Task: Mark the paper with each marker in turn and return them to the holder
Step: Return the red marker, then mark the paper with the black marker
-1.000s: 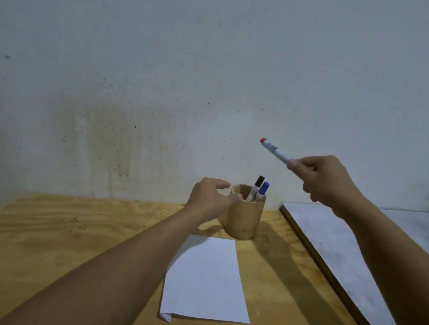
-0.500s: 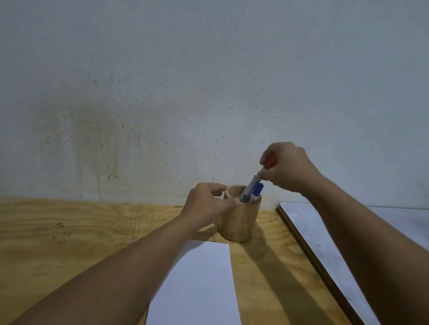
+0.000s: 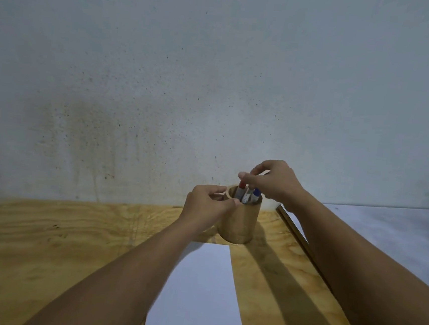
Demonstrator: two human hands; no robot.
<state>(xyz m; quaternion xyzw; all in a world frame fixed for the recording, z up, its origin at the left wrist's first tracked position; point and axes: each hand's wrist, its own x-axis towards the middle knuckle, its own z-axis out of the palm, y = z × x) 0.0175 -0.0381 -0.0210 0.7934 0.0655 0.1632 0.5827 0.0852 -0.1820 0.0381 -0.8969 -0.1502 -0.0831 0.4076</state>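
Head view: left hand [image 3: 205, 206] curls its fingers on the round wooden holder [image 3: 239, 222] on the tan surface [image 3: 69, 240]. White paper [image 3: 201, 292] lies before it. Red marker [image 3: 240, 189] and blue marker [image 3: 255, 195] stand inside. Right hand [image 3: 274, 181] pinches the red marker's top.

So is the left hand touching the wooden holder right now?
Touching. The head view shows the left hand wrapped against the wooden holder, fingertips resting on its rim.
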